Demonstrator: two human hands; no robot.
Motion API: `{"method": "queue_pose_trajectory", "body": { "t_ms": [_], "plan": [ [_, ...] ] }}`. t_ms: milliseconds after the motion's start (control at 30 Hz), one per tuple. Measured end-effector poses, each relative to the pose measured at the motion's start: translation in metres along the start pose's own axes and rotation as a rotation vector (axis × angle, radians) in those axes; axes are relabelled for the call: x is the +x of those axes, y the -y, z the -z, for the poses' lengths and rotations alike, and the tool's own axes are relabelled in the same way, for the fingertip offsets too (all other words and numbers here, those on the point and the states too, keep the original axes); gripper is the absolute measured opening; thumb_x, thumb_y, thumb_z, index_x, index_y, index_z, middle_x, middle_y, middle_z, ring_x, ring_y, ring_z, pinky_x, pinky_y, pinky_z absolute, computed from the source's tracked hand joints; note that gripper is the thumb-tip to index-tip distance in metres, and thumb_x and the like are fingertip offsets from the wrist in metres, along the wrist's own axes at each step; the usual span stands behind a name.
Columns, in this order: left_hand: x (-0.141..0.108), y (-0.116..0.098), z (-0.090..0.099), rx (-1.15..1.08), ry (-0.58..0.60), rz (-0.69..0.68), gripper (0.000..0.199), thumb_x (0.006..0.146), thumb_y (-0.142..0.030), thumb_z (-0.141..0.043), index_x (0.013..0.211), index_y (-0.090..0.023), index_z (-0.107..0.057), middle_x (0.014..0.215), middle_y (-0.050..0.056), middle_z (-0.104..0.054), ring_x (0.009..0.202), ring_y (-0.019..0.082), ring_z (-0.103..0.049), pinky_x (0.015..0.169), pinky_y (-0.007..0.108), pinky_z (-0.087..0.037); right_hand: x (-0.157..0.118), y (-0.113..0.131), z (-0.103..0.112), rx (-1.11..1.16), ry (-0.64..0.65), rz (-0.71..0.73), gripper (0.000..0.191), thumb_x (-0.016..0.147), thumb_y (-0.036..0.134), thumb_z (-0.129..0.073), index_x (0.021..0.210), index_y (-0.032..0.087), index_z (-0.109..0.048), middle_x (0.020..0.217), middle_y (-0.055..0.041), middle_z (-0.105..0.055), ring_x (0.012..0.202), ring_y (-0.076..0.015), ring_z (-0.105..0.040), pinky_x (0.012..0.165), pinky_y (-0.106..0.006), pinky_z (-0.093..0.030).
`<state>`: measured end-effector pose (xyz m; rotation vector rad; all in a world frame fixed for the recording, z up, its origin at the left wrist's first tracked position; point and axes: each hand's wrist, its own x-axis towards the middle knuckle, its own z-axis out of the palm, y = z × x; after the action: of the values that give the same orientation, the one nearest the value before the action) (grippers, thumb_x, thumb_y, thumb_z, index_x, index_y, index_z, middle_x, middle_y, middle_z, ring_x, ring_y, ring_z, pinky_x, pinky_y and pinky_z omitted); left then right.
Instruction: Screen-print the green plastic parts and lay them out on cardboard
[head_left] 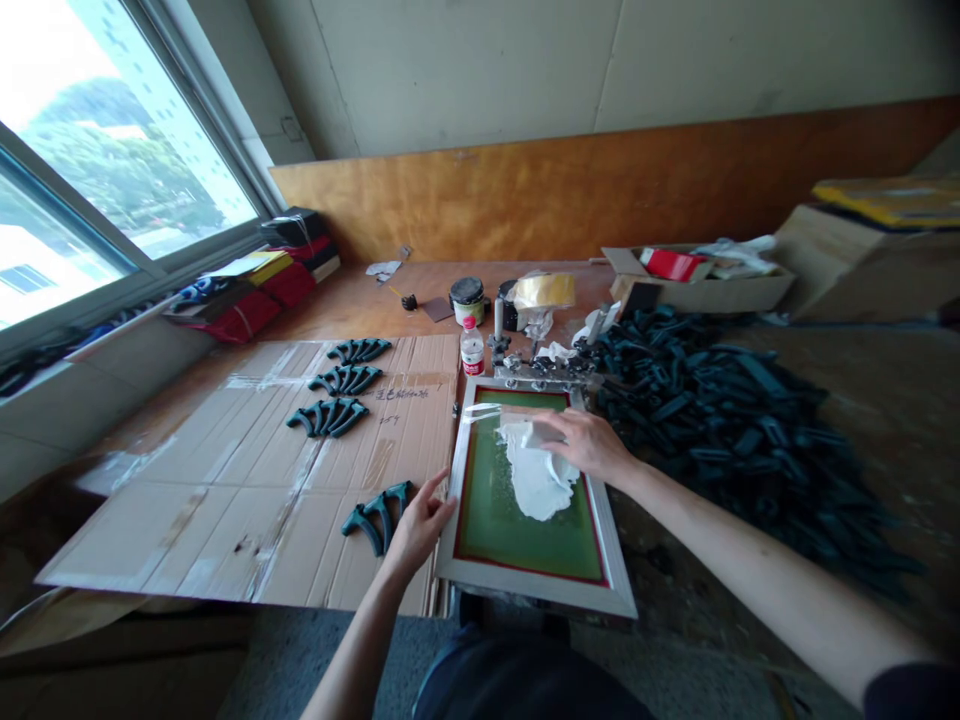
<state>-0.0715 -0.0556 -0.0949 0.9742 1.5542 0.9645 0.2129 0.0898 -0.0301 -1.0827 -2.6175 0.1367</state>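
Note:
My right hand (591,445) is closed on a pale squeegee (534,432) that rests at the upper part of a green printing screen (484,500). White ink (544,485) is pooled thickly on the mesh below the squeegee. A light-coloured frame (536,592) surrounds the screen. Beside its left edge is my left hand (418,522), fingers apart, with the fingertips at the frame; whether they press on it I cannot tell. Close to that hand, a few dark green curved plastic parts (379,515) lie on a flattened cardboard sheet (217,500).
Three rows of similar parts (328,417) lie farther up the cardboard. A large heap of dark green parts (720,420) covers the right side. Behind the screen stand a metal clamp (544,370), a red-capped bottle (472,350), an ink tub (467,300) and an open carton (720,292).

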Motion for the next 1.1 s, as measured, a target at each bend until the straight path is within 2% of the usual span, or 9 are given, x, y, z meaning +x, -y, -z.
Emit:
{"method": "queue_pose_trajectory", "body": {
  "t_ms": [100,233,333,500,600,733,867,967,1100],
  "plan": [
    [-0.006,-0.034,0.004,-0.135,0.007,-0.005,0.07,0.073,-0.057,-0.065,0.129,-0.016,-0.056,0.065,-0.003,-0.059,0.054,0.01,-0.051,0.051,0.02,-0.038,0.023,-0.02,0.022,-0.082,-0.122,-0.152,0.053,0.084,0.039,-0.063,0.134,0.03,-0.049,0.092,-0.0022,-0.068,0.082,-0.0196,-0.062,0.069,-0.028,-0.046],
    [-0.002,-0.097,0.001,-0.265,-0.115,-0.166,0.05,0.077,-0.06,-0.06,0.091,-0.012,-0.069,0.069,0.001,-0.062,0.059,0.011,-0.054,0.054,0.02,-0.041,0.001,-0.063,0.034,-0.027,-0.328,-0.442,0.034,0.092,0.045,-0.044,0.109,0.022,-0.064,0.087,-0.0047,-0.068,0.074,-0.0196,-0.062,0.065,-0.029,-0.045],
    [0.013,-0.147,-0.006,-0.363,-0.162,-0.359,0.048,0.085,-0.059,-0.049,0.094,-0.014,-0.066,0.08,0.004,-0.067,0.069,0.013,-0.06,0.057,0.02,-0.045,-0.037,-0.071,0.007,0.023,-0.174,-0.516,0.037,0.091,0.048,-0.042,0.085,0.02,-0.065,0.079,-0.0052,-0.066,0.072,-0.0213,-0.061,0.063,-0.031,-0.045],
    [0.04,-0.198,-0.012,-0.406,-0.143,-0.487,0.049,0.088,-0.061,-0.042,0.104,-0.017,-0.059,0.09,0.007,-0.069,0.087,0.017,-0.065,0.064,0.025,-0.052,-0.072,-0.022,-0.061,-0.015,0.075,-0.35,0.027,0.086,0.044,-0.055,0.077,0.019,-0.059,0.087,-0.0069,-0.063,0.086,-0.0225,-0.059,0.074,-0.031,-0.045],
    [0.031,-0.172,-0.027,-0.414,-0.211,-0.416,0.052,0.086,-0.062,-0.045,0.113,-0.018,-0.053,0.089,0.007,-0.07,0.081,0.016,-0.066,0.064,0.025,-0.051,-0.068,0.008,-0.072,-0.03,0.12,-0.435,0.015,0.09,0.03,-0.053,0.081,0.018,-0.054,0.083,-0.0072,-0.063,0.079,-0.0197,-0.06,0.07,-0.028,-0.043],
    [-0.011,-0.082,-0.075,-0.28,0.226,0.237,0.067,0.072,-0.069,-0.058,0.107,-0.012,-0.062,0.095,0.018,-0.071,0.077,0.025,-0.068,0.052,0.029,-0.05,-0.062,0.058,-0.065,0.059,-0.026,-0.54,0.014,0.094,0.029,-0.046,0.087,0.019,-0.052,0.083,-0.0072,-0.063,0.078,-0.0193,-0.059,0.069,-0.029,-0.044],
    [-0.039,-0.013,-0.096,-0.49,0.09,0.373,0.055,0.076,-0.064,-0.058,0.1,-0.015,-0.062,0.102,0.015,-0.07,0.087,0.025,-0.069,0.06,0.029,-0.054,-0.068,0.096,-0.062,0.245,-0.038,-0.128,0.009,0.092,0.026,-0.05,0.088,0.02,-0.055,0.089,-0.0042,-0.063,0.089,-0.0186,-0.056,0.079,-0.03,-0.044],
    [-0.035,0.012,-0.053,-0.457,-0.151,0.382,0.044,0.077,-0.056,-0.062,0.094,-0.016,-0.06,0.097,0.011,-0.071,0.072,0.019,-0.07,0.054,0.025,-0.052,-0.095,0.057,-0.054,0.202,0.022,-0.059,0.017,0.091,0.015,-0.045,0.092,0.021,-0.061,0.091,-0.0027,-0.064,0.092,-0.0173,-0.055,0.083,-0.03,-0.043],
    [-0.024,0.053,0.044,-0.237,-0.492,0.448,0.031,0.084,-0.047,-0.053,0.093,-0.017,-0.056,0.083,0.007,-0.072,0.065,0.019,-0.07,0.057,0.029,-0.056,-0.159,-0.063,-0.036,-0.163,0.1,-0.42,0.028,0.081,0.008,-0.041,0.086,0.02,-0.066,0.1,-0.0106,-0.065,0.101,-0.0248,-0.053,0.085,-0.039,-0.044]
  ]
}}
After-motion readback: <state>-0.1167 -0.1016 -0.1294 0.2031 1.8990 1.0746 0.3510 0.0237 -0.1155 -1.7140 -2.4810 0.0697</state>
